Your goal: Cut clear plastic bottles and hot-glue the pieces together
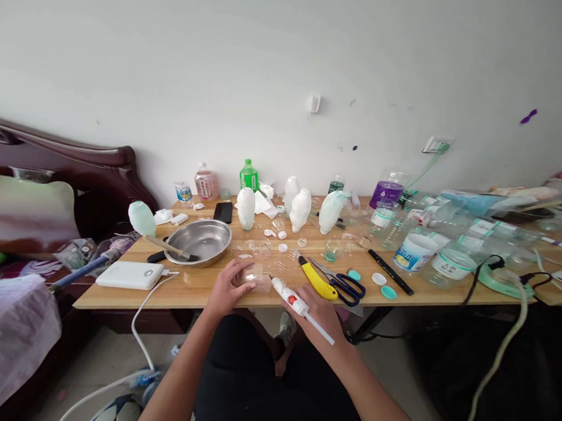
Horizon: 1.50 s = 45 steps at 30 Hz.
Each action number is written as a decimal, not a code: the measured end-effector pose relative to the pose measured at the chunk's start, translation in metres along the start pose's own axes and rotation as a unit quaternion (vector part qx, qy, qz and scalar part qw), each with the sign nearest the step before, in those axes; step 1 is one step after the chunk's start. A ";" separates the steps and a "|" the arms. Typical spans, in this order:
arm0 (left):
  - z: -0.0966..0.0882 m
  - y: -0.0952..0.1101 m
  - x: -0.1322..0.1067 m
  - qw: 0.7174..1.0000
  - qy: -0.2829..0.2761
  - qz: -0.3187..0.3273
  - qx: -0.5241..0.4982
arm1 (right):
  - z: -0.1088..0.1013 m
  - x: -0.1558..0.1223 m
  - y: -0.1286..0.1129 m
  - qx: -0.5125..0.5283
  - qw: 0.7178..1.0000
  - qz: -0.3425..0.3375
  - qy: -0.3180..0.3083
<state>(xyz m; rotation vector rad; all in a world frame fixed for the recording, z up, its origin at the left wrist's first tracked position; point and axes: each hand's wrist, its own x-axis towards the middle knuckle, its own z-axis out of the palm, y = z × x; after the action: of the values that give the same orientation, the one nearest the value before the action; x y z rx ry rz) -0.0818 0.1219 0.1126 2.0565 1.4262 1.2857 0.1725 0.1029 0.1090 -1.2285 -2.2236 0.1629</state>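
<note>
Now, lower centre, my left hand (230, 287) pinches a clear, rounded plastic piece (257, 279), likely steadying it; my right hand (317, 310) grips a white glue gun (289, 296), nozzle facing it.

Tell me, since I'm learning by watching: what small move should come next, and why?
I'd probably rest the tip of the glue gun on the edge of the clear plastic piece: the right hand points the gun at it from close by, and the left hand grips it. Whether they touch is unclear.

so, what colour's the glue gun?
The glue gun shows mostly white with a red patch in the head view.
</note>
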 end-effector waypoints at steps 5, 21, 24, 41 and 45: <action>0.000 -0.004 0.000 1.000 0.009 -0.022 0.002 | -0.002 -0.001 0.001 -0.020 0.999 -0.036 -0.014; 0.006 -0.002 0.002 0.997 -0.025 -0.069 0.032 | -0.008 0.002 0.003 -0.079 0.994 -0.039 -0.066; 0.007 -0.001 0.002 0.997 -0.022 -0.071 0.032 | -0.006 0.002 0.004 -0.079 0.994 -0.036 -0.073; 0.007 0.001 0.001 0.997 -0.024 -0.056 0.053 | -0.005 0.003 0.012 -0.085 0.991 0.014 -0.098; 0.007 0.000 0.001 0.997 -0.014 -0.052 0.061 | -0.007 0.003 0.008 -0.084 0.991 0.022 -0.101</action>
<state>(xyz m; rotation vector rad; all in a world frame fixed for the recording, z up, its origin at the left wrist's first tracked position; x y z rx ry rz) -0.0761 0.1237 0.1096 2.0385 1.6126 1.1498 0.1814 0.1089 0.1130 -1.4058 -2.4255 0.1236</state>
